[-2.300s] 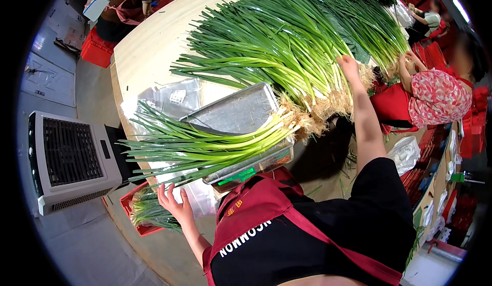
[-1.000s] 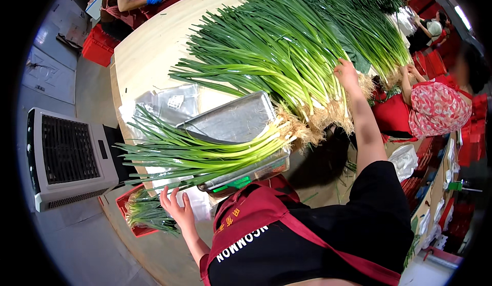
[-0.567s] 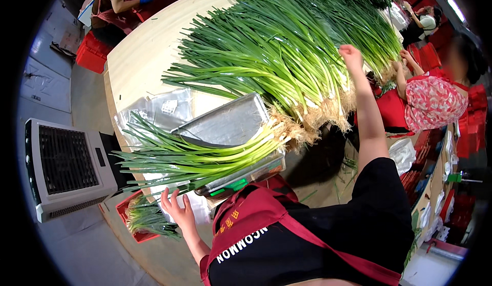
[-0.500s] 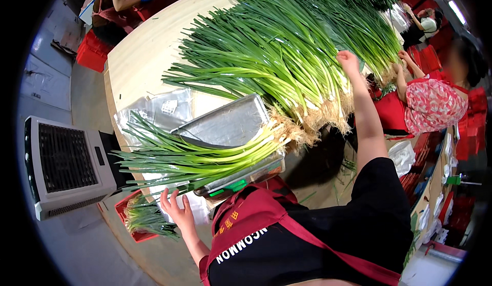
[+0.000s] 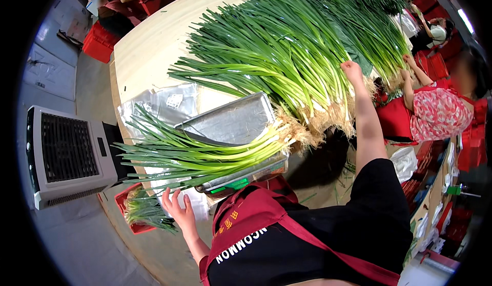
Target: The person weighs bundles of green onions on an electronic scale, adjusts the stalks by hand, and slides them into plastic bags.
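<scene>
A bunch of spring onions [image 5: 220, 153] with pale roots lies across a metal tray [image 5: 230, 117], which rests on a scale with a green-lit display [image 5: 230, 186]. My left hand [image 5: 180, 211] is open, fingers spread, just below the leaf tips at the bunch's left end. Reaching far forward, my right hand [image 5: 351, 72] is closed at the right side of a large pile of spring onions [image 5: 277, 55]. Whatever its curled fingers hold is hidden. A dark green patch [image 5: 353, 47], perhaps sheeting, shows just beyond that hand.
Clear plastic bags [image 5: 169, 104] lie on the pale table [image 5: 148, 50] behind the tray. A red crate [image 5: 123, 201] of spring onions stands on the floor, near an air cooler [image 5: 69, 152]. At right, a co-worker in a red apron [image 5: 435, 109] handles the pile's far roots.
The view has shifted slightly. My right hand's fingers look more tightly curled, and more of the dark green patch shows beside them. My left hand stays spread by the leaf tips.
</scene>
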`<action>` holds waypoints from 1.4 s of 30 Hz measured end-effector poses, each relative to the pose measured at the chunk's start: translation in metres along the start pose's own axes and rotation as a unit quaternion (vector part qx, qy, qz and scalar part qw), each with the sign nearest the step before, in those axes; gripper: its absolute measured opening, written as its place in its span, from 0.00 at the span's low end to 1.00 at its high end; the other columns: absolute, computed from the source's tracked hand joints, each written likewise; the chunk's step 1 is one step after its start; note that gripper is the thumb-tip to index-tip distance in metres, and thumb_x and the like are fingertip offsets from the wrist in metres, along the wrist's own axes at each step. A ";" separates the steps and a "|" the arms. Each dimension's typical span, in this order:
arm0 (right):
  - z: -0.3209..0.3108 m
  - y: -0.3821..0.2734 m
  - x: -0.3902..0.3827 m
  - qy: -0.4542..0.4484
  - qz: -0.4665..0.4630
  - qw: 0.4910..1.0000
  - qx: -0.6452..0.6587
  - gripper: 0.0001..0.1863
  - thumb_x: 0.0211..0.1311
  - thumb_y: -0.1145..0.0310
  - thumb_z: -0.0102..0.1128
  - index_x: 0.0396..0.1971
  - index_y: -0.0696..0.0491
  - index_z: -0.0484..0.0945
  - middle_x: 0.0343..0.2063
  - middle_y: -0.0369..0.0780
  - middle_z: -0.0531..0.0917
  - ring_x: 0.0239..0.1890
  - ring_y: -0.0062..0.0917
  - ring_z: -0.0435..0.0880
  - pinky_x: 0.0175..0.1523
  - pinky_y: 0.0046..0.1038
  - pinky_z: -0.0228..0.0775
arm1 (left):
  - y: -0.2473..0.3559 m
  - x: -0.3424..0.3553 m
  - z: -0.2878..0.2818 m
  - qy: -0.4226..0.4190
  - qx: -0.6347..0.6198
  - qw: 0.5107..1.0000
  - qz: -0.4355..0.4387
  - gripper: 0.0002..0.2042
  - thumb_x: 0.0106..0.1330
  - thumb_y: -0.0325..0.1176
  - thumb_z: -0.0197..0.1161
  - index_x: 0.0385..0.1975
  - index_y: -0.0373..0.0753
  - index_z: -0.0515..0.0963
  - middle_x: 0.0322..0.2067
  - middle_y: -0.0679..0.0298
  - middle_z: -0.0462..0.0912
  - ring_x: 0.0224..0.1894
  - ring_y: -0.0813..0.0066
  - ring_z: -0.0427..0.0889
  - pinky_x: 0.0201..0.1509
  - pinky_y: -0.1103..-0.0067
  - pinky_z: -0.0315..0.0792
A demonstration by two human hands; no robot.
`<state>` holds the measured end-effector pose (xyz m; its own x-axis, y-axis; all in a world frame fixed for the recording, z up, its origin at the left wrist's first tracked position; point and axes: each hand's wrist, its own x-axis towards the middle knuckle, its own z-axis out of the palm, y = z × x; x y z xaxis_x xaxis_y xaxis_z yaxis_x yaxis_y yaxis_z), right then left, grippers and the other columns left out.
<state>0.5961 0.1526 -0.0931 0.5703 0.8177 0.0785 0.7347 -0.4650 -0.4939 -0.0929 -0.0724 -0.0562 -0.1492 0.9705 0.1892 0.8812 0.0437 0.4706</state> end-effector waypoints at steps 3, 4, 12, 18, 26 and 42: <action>-0.011 -0.002 -0.002 0.005 -0.029 0.994 0.105 0.14 0.50 0.60 0.59 0.31 0.55 0.79 0.24 0.39 0.81 0.28 0.24 0.77 0.35 0.25 0.67 | -0.002 0.005 0.003 -0.006 -0.007 1.000 0.006 0.12 0.54 0.26 0.60 0.39 0.37 0.73 0.53 0.56 0.64 0.58 0.54 0.57 0.60 0.63 0.54; -0.018 -0.005 -0.005 -0.005 -0.035 0.981 0.191 0.13 0.51 0.62 0.58 0.31 0.57 0.79 0.24 0.37 0.80 0.27 0.19 0.76 0.34 0.21 0.66 | -0.003 0.007 0.003 -0.008 -0.012 1.000 0.011 0.12 0.54 0.26 0.60 0.39 0.37 0.73 0.53 0.56 0.64 0.58 0.54 0.58 0.59 0.63 0.54; -0.117 -0.062 -0.112 -0.120 -0.004 0.919 0.375 0.10 0.59 0.66 0.53 0.34 0.57 0.74 0.26 0.32 0.76 0.29 0.13 0.71 0.38 0.14 0.61 | -0.011 0.027 0.009 -0.016 -0.026 0.997 0.066 0.12 0.53 0.27 0.61 0.38 0.37 0.73 0.52 0.55 0.65 0.56 0.53 0.59 0.58 0.63 0.55; -0.135 0.042 -0.252 -0.152 0.146 0.834 0.510 0.09 0.58 0.65 0.53 0.33 0.54 0.72 0.23 0.33 0.74 0.26 0.20 0.72 0.36 0.22 0.68 | -0.023 0.032 0.009 -0.013 -0.053 0.997 0.061 0.11 0.53 0.26 0.60 0.37 0.37 0.73 0.51 0.55 0.66 0.56 0.54 0.60 0.57 0.63 0.56; -0.051 0.167 -0.301 -0.094 0.079 0.987 -0.106 0.14 0.55 0.65 0.50 0.39 0.55 0.76 0.38 0.48 0.77 0.42 0.41 0.76 0.46 0.34 0.68 | -0.025 0.044 0.005 -0.018 -0.045 0.995 0.086 0.11 0.54 0.27 0.59 0.38 0.37 0.73 0.52 0.55 0.66 0.56 0.55 0.60 0.58 0.64 0.54; -0.009 -0.038 -0.064 -0.055 0.023 0.979 -0.195 0.19 0.60 0.59 0.47 0.49 0.51 0.70 0.42 0.45 0.77 0.46 0.38 0.74 0.55 0.39 0.58 | -0.014 0.023 -0.005 0.008 -0.026 0.999 0.044 0.12 0.52 0.24 0.60 0.38 0.37 0.73 0.51 0.55 0.66 0.56 0.53 0.59 0.56 0.62 0.57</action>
<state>0.5349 0.1152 -0.0715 0.5789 0.8144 -0.0402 0.8059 -0.5790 -0.1239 -0.1104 -0.0518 -0.0543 -0.0801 0.9661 0.2456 0.8669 -0.0541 0.4955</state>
